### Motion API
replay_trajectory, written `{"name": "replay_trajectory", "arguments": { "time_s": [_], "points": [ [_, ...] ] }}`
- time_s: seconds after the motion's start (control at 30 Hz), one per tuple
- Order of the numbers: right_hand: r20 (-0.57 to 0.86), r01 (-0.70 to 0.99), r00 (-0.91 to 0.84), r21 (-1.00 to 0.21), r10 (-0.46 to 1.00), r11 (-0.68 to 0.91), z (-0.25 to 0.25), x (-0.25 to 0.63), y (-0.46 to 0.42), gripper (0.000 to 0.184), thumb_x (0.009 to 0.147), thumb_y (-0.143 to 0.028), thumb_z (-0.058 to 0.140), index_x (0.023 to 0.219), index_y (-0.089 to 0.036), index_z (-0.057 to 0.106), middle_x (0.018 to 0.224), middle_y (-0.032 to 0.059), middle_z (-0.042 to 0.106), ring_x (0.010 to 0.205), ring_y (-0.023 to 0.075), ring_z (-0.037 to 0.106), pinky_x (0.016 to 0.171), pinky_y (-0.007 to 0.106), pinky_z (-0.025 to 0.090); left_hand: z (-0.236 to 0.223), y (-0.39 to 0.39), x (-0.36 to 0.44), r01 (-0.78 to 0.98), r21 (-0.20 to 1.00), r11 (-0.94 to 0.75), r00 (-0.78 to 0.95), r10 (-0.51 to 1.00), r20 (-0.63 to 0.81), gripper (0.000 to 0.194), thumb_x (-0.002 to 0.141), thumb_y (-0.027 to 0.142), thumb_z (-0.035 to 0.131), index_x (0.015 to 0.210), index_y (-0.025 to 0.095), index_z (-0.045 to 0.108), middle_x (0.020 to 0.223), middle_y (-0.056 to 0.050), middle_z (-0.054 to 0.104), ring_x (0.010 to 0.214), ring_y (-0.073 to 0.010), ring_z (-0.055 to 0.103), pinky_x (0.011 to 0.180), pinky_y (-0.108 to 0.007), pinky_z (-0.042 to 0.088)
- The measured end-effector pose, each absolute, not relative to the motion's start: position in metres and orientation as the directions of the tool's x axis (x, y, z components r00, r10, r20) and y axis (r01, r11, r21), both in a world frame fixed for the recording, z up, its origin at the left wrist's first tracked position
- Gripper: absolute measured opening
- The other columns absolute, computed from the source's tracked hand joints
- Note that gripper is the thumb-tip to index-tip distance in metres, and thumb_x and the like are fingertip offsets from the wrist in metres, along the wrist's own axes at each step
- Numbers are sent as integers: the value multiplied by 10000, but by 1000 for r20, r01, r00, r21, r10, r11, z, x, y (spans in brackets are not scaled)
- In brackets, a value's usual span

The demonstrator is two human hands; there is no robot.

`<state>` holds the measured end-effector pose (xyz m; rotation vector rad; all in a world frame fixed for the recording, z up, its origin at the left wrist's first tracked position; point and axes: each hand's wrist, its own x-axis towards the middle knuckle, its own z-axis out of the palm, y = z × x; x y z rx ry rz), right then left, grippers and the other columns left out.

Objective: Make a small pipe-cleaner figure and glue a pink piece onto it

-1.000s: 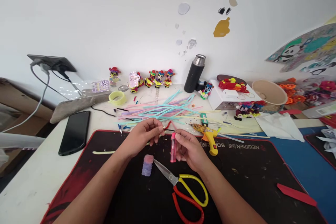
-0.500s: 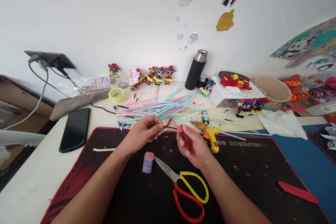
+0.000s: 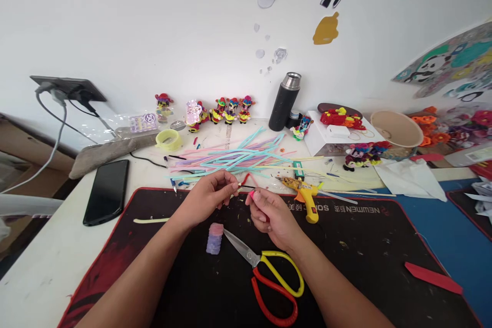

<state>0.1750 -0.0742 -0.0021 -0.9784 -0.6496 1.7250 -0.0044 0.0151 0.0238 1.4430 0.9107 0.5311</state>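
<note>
My left hand (image 3: 215, 192) is closed in a pinch, with a thin dark strand (image 3: 247, 186) running from its fingertips toward the right hand. My right hand (image 3: 271, 212) wraps round a pink lighter (image 3: 252, 193); only its pink top shows clearly, the body being hidden by the fingers. Below the hands lie open-bladed-looking large scissors (image 3: 246, 253) with one yellow and one red handle. At their tip is a ribbed pink and purple fuzzy piece (image 3: 214, 239). A pale yellow pipe cleaner (image 3: 149, 221) sticks out from under the left wrist.
Behind the hands is a heap of pastel pipe cleaners (image 3: 234, 156). A yellow glue gun (image 3: 307, 200) lies to the right, a phone (image 3: 106, 192) to the left. Small figures (image 3: 231, 111) and a black thermos (image 3: 285, 102) stand by the wall. A black mat (image 3: 365, 261) covers the desk.
The lighter, upright in my right fingers at first, was tilted back into the hand and is now mostly covered. My right hand moved away, then back toward the left, which stayed in place.
</note>
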Motion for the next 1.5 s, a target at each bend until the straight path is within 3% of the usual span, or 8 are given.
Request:
{"name": "replay_trajectory", "arguments": {
  "time_s": [0.2,0.6,0.8,1.0,1.2,1.5],
  "points": [
    [-310,-464,-178,-811,934,-357,-11,169,-75,558,837,-715,722,750,-183,578,487,-119,314,414,38,134,396,191,84,27,14,-3,209,973,97,581,788,-204,398,866,574,676,867,182,606,697,25,586,544,-98,505,477,-207,384],
    [-293,-376,-145,-867,945,-327,-12,160,-75,599,813,-707,750,637,-211,464,463,-135,268,385,29,153,376,193,116,28,13,-4,191,978,87,586,789,-185,359,877,538,672,878,186,601,696,31,582,549,-100,498,473,-209,363],
    [-275,-430,-136,-849,952,-307,-19,161,-74,551,844,-701,725,741,-181,574,487,-108,370,394,37,206,365,182,146,25,13,-6,198,977,79,593,784,-183,369,900,541,657,890,176,603,722,29,582,559,-92,488,482,-205,354],
    [-251,-333,-176,-895,952,-297,-16,162,-71,495,883,-652,712,795,-171,633,509,-84,467,353,42,298,349,194,203,19,16,-9,183,980,83,588,790,-176,367,907,539,659,911,176,602,742,34,584,570,-88,484,497,-203,348],
    [-274,-311,-169,-897,947,-315,-11,163,-57,548,832,-708,727,802,-169,637,492,-98,426,380,41,232,365,191,154,17,21,-9,167,982,92,559,811,-171,379,881,547,664,905,175,595,708,39,577,534,-85,465,482,-209,331],
    [-272,-324,-174,-892,946,-316,-17,156,-55,631,771,-777,740,668,-200,506,458,-135,294,385,28,147,376,195,100,14,23,-9,155,984,91,536,829,-161,357,862,528,665,897,180,593,714,35,597,533,-88,480,495,-216,341]
  ]
}}
